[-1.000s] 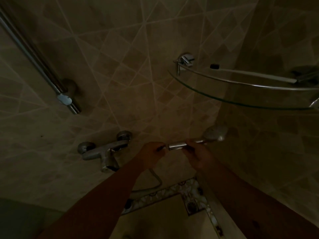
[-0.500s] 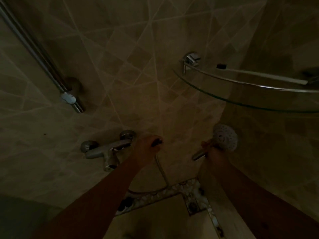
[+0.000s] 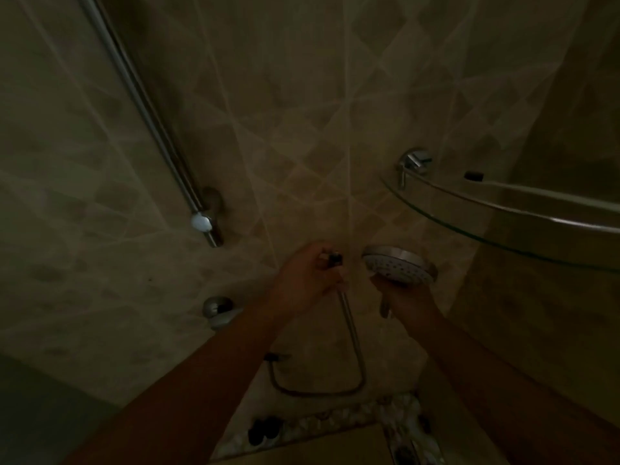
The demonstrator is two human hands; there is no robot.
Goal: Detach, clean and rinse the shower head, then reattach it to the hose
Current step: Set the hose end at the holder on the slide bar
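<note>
The round chrome shower head (image 3: 399, 266) is separate from the hose, its nozzle face tilted towards me. My right hand (image 3: 407, 298) grips its handle just below the head. My left hand (image 3: 307, 280) holds the free end of the metal hose (image 3: 352, 333), with the end fitting showing above my fingers. The hose hangs down in a loop and runs back left towards the tap, where my left forearm hides its far end. A narrow gap separates the hose end and the shower head.
A chrome tap (image 3: 218, 308) juts from the tiled wall, partly behind my left forearm. A slanted chrome rail (image 3: 147, 115) runs up the wall at left. A glass corner shelf (image 3: 503, 216) with a metal rail sticks out at right. The light is dim.
The shower head has come apart from the hose. My right hand has turned it upright, face towards me, and both hands have risen in view as the camera tilted up.
</note>
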